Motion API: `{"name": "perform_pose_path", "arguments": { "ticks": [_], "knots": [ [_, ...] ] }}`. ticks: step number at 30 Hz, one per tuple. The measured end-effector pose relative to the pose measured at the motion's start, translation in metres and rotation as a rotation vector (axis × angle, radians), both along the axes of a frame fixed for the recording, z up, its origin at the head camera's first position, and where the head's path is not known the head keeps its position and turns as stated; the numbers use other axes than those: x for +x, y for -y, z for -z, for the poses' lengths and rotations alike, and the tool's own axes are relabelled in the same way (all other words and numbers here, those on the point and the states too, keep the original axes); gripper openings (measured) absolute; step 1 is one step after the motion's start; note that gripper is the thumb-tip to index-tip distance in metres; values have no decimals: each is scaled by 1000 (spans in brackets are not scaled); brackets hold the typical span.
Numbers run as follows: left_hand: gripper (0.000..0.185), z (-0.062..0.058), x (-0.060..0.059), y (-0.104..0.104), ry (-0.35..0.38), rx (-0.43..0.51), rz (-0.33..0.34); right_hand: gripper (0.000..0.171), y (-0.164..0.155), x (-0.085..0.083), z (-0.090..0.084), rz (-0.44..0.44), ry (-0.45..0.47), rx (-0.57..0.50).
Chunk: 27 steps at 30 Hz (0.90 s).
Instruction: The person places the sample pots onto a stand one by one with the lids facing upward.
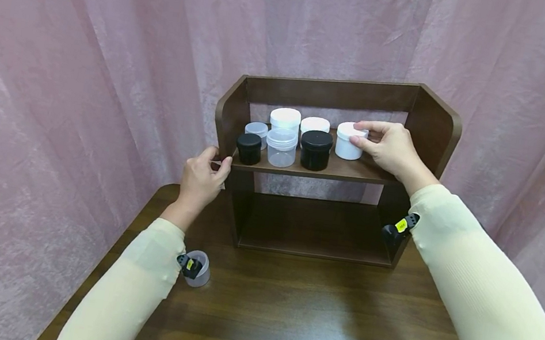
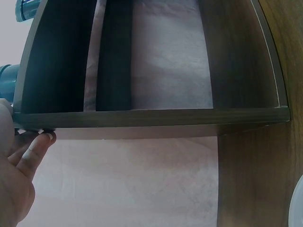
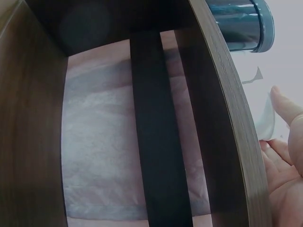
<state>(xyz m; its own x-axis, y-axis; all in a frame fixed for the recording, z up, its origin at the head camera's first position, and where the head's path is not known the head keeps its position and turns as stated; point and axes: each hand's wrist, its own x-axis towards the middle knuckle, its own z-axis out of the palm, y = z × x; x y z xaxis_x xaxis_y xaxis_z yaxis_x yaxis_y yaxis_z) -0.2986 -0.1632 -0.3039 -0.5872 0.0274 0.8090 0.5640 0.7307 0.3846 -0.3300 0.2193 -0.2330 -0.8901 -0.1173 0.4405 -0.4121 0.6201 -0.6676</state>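
Right hand (image 1: pixel 390 149) gripping a white jar (image 1: pixel 349 141), fingers curled round its lid and side; the jar is squat, cylindrical and opaque, standing upright at the right end of the upper board of the dark wooden shelf (image 1: pixel 432 128). Left hand (image 1: pixel 204 175) holding the shelf's left front edge, fingers curled on it. Black jars (image 1: pixel 315 149), clear jars (image 1: pixel 281 147) and further white ones stand left of the gripped jar.
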Motion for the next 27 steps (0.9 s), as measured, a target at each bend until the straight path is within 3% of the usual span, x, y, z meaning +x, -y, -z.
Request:
{"name": "perform_pose_path", "arguments": {
  "ticks": [27],
  "knots": [
    [19,1,1,-2,15,-7,-9,46,6,-5,5,39,3,-44]
  ]
}}
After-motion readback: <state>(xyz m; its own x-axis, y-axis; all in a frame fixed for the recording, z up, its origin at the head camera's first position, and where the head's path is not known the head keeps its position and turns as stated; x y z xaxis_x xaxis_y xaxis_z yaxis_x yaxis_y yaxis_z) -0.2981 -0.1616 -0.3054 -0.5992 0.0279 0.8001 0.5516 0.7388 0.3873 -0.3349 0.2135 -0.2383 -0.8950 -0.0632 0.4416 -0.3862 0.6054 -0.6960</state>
